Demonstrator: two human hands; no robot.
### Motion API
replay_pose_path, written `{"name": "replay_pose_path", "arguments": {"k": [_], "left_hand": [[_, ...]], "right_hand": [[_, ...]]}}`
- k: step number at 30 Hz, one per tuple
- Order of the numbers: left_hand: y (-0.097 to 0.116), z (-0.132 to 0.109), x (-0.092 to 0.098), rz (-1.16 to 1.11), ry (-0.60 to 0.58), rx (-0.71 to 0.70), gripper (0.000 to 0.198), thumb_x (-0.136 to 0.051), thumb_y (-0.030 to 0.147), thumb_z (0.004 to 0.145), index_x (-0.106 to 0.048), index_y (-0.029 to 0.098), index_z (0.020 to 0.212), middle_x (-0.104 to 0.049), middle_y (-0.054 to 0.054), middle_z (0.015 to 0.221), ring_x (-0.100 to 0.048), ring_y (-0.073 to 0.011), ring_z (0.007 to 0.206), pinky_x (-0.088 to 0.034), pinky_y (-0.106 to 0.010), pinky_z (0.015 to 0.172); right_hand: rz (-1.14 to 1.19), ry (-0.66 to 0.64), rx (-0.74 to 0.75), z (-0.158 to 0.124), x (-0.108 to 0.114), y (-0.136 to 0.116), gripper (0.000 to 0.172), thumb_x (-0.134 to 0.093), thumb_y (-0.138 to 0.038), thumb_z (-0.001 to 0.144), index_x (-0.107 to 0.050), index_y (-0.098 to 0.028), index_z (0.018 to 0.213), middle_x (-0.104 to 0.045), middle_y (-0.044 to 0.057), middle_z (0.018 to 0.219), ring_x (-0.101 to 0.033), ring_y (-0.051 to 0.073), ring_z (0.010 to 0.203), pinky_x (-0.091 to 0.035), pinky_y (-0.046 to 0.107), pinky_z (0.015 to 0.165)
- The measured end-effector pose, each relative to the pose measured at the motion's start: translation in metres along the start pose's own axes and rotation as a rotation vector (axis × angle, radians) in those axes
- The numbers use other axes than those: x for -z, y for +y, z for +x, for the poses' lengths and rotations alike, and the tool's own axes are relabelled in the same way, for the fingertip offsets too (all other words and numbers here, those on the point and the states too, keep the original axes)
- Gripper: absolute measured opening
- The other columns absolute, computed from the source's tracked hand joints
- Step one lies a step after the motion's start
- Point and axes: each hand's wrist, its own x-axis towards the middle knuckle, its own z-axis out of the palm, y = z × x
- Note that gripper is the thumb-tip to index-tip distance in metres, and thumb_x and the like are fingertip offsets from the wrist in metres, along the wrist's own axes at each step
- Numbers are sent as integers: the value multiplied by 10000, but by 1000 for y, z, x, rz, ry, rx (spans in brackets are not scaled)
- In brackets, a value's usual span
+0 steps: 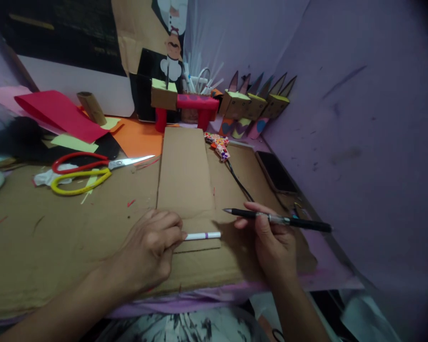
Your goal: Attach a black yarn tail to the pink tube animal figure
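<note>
My left hand point(156, 242) is closed, its fingertips pinching one end of a thin white stick with a purple band point(203, 235). That stick lies crosswise over the near end of a long cardboard strip point(183, 175), and the hand rests on the strip's left edge. In my right hand point(273, 237) a black pen point(306, 223) with a clear middle section is held between thumb and fingers. Its pointed end faces left, raised just above and right of the strip's near part. The left fingertips hide the stick's left end.
Red-and-yellow-handled scissors point(80, 173) lie at the left. Beyond the strip are a patterned glue gun point(219, 145) with a black cord, a phone point(276, 172), and cardboard animal figures point(237, 104). Coloured paper point(57, 111) is piled at the back left. A wall point(345, 118) bounds the right side.
</note>
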Motion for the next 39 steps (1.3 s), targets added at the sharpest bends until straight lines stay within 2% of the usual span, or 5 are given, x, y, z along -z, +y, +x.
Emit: {"name": "replay_pose_path", "arguments": {"k": [7, 15, 23, 31, 39], "left_hand": [[1, 0, 2, 12, -16, 1, 246, -461, -19, 774, -603, 179, 735, -588, -17, 777, -518, -156, 751, -365, -315, 699], [-1, 1, -1, -8, -2, 2, 222, -453, 24, 824, -601, 174, 755, -587, -16, 788, -509, -151, 758, -346, -322, 699], [1, 1, 2, -38, -32, 26, 226, -459, 6, 791, -608, 162, 722, -584, -20, 751, -512, -154, 733, -340, -322, 675], [5, 5, 5, -39, -29, 15, 236, -451, 4, 769, -630, 149, 717, -599, -36, 727, -540, -169, 728, -343, -335, 663], [7, 5, 5, -34, -30, 44, 211, -466, 16, 753, -610, 144, 666, -587, -33, 722, -528, -164, 730, -350, -335, 676]], "right_hand": [[166, 114, 21, -2, -2, -2, 241, -567, -424, 893, -659, -203, 864, -598, -29, 531, -599, 133, 492, -455, 244, 483], [131, 133, 16, -4, -9, -6, 241, -578, -416, 886, -656, -189, 861, -586, -31, 545, -559, 105, 476, -450, 210, 470], [-144, -131, 241, -20, -42, -21, 110, -548, -232, 895, -632, -219, 825, -561, -51, 590, -527, 69, 498, -413, 159, 476], [-285, -275, 316, -35, -37, -17, 157, -551, -154, 884, -597, -256, 994, -649, -25, 792, -596, 83, 575, -474, 177, 529], [-392, -401, 350, -35, -38, -17, 169, -512, -152, 907, -563, -250, 1036, -640, -11, 792, -591, 88, 575, -472, 178, 509]]}}
